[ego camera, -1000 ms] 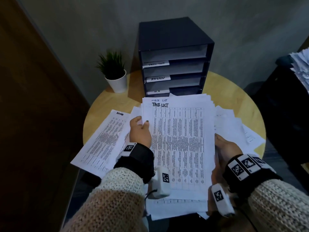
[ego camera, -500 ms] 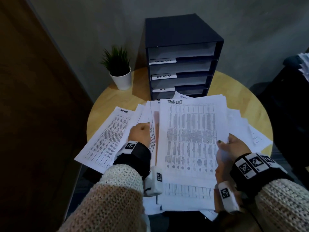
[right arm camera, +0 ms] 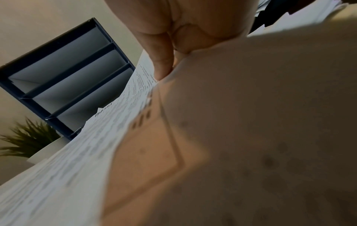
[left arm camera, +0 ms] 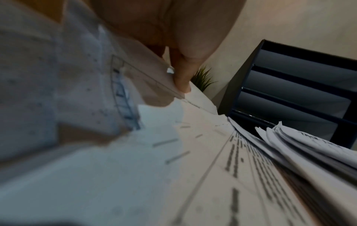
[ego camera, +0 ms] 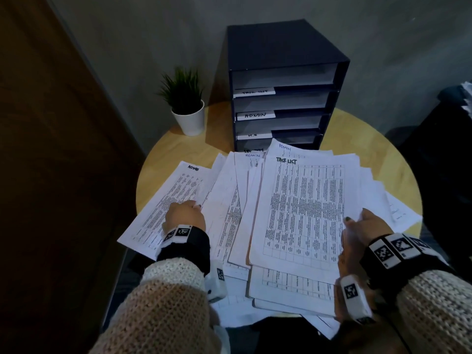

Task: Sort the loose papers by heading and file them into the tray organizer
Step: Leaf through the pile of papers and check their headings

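Leftward goes the left hand [ego camera: 185,215] since a moment ago, now pinching an ADMIN sheet [ego camera: 166,205] | right hand [ego camera: 367,226] pinches the TASK LIST stack [ego camera: 304,215] edge over the bench [ego camera: 357,134] | step: sorting by heading | next: likely the organizer [ego camera: 283,98], slots open, little bare bench before it.

navy organizer [ego camera: 281,47], white papers [ego camera: 301,213] (gridded), cream sleeves [ego camera: 166,302]

organizer [ego camera: 286,80] at table [ego camera: 357,139] rear, centre | plant [ego camera: 187,108] left of organizer | papers [ego camera: 229,200] fanned across table front, before organizer | TASK LIST sheet [ego camera: 304,213] atop papers, right | ADMIN sheet [ego camera: 168,203] far left
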Available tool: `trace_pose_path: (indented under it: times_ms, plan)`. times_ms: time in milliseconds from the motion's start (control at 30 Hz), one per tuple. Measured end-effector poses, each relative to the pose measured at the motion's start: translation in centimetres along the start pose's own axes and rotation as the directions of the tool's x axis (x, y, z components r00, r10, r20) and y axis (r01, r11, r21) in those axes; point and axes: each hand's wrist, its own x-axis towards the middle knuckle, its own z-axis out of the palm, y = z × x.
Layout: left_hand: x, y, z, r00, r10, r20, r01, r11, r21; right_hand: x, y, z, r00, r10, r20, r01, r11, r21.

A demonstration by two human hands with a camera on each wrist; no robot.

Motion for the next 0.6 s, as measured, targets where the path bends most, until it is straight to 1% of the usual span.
trace_pose_path:
  times_ms: [67, 100, 167, 233, 300, 367, 433, 533, 600]
  plan:
    - [-0.2, 0.1, -0.3, 0.998, 0.022, -0.058, -0.022, 1.0, 0.007, -0.1, 0.0, 0.0, 1.0, 0.008, 0.0, -0.008, 1.0, 0.002]
    - [-0.2, 0.1, -0.4, 0.997, 0.05, -0.061, -0.048, 0.998, 0.046, -0.1, 0.0, 0.0, 1.0, 0.014, 0.002, -0.014, 1.0, 0.001]
    - [-0.2, 0.1, -0.6, 0.991, 0.129, -0.027, -0.124, 0.982, 0.144, -0.2, -0.2, 0.0, 1.0, 0.02, 0.0, -0.02, 1.0, -0.004]
    - [-0.4, 0.3, -0.9, 0.985, 0.172, -0.018, -0.168, 0.978, 0.123, -0.3, -0.2, 0.0, 1.0, 0.02, 0.003, -0.02, 1.0, -0.011]
    - [-0.6, 0.5, -0.9, 0.979, 0.199, -0.054, -0.193, 0.976, 0.101, -0.2, -0.2, 0.0, 1.0, 0.016, 0.007, -0.016, 1.0, -0.008]
    - [-0.7, 0.6, -0.8, 0.971, 0.231, -0.057, -0.221, 0.965, 0.14, -0.2, -0.1, -0.1, 1.0, 0.016, 0.01, -0.016, 1.0, 0.0]
    - [-0.6, 0.7, -0.9, 0.973, 0.23, -0.029, -0.221, 0.957, 0.19, -0.3, -0.1, -0.1, 1.0, 0.01, 0.01, -0.01, 1.0, 0.005]
    - [-0.6, 1.1, -1.1, 0.985, 0.172, -0.008, -0.169, 0.973, 0.158, -0.3, -0.1, -0.1, 1.0, 0.011, 0.014, -0.011, 1.0, 0.002]
    - [-1.0, 1.1, -0.9, 0.979, 0.201, -0.013, -0.197, 0.968, 0.156, -0.3, -0.1, -0.1, 1.0, 0.013, 0.019, -0.013, 1.0, 0.006]
